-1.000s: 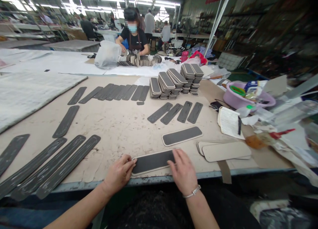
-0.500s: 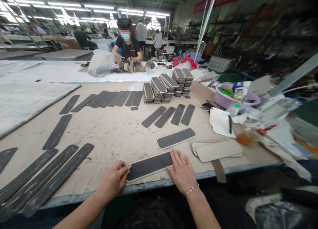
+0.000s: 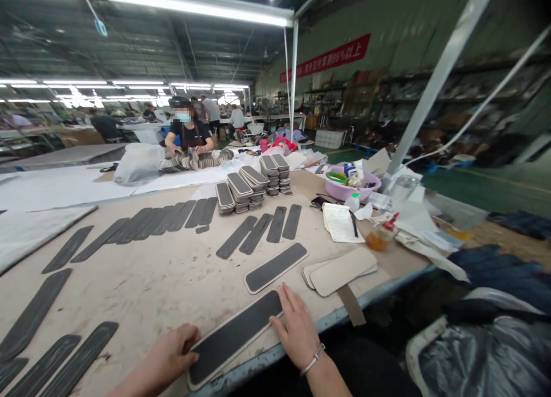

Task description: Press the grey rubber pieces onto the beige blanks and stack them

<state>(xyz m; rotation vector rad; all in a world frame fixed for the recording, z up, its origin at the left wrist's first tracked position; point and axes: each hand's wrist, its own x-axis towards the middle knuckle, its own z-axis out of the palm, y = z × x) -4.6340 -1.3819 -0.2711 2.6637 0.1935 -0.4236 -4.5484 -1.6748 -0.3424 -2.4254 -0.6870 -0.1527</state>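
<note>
A long beige board with a dark grey pad on it (image 3: 235, 335) lies at the near edge of the table (image 3: 163, 282). My left hand (image 3: 170, 355) presses flat on its left end. My right hand (image 3: 295, 328), a bracelet on the wrist, lies flat on its right end, fingers spread. A second padded board (image 3: 275, 267) lies just beyond it. A small pile of bare beige boards (image 3: 342, 269) sits to the right of that one.
Rows of dark grey strips (image 3: 150, 222) cover the table, with stacks of padded boards (image 3: 253, 185) further back. A pink basin (image 3: 348, 185), a notepad (image 3: 340, 222) and a glue bottle (image 3: 381, 236) crowd the right side. A masked person (image 3: 187, 133) works at the far table.
The camera has tilted up and turned right, so the table appears lower and slanted. Both hands stay pressed on the ends of the same padded board.
</note>
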